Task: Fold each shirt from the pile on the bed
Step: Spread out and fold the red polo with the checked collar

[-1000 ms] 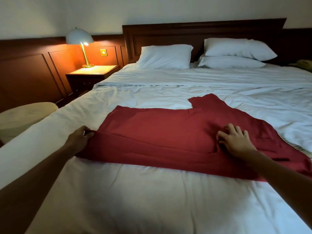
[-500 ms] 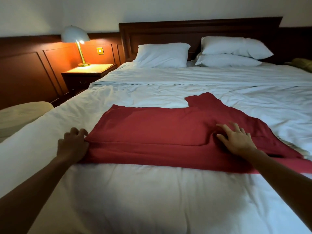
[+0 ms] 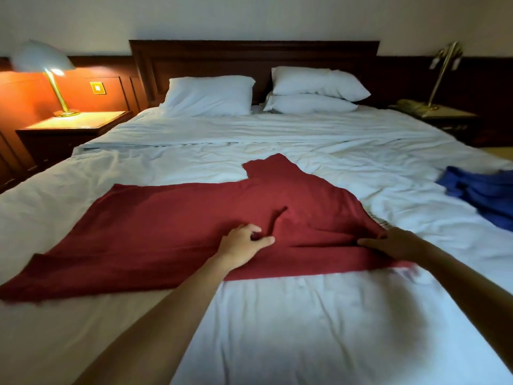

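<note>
While both arms reach in from the near side, the red shirt [image 3: 172, 232] lies spread across the middle of the bed [image 3: 305, 329], on the white cover; one sleeve [image 3: 269, 170] sticks out of its far edge; left hand [image 3: 244, 243] sits on the red shirt's middle, fingers curled, thumb out to the right, a ridge of red cloth bunched between thumb and fingers, so it is pinching the fabric; right hand [image 3: 397, 243] is at the red shirt's right edge, thumb lying on top of the cloth, fingers tucked past the edge and mostly hidden, reads as gripping that edge; the red shirt's left end lies flat, near corner blurred; blue shirt [image 3: 485, 195] lies crumpled to the right of the red shirt, well apart from it, on the same cover; striped bit [image 3: 378, 221] peeks out just under the red shirt's right edge, too small to tell what; beyond the red shirt, three white pillows [image 3: 211, 95] lean against the dark wooden headboard [image 3: 249, 56]; far left of the red shirt, lit lamp [image 3: 41, 62] on a nightstand [image 3: 75, 126]; far right of it, second lamp [image 3: 444, 65], blurred.
</note>
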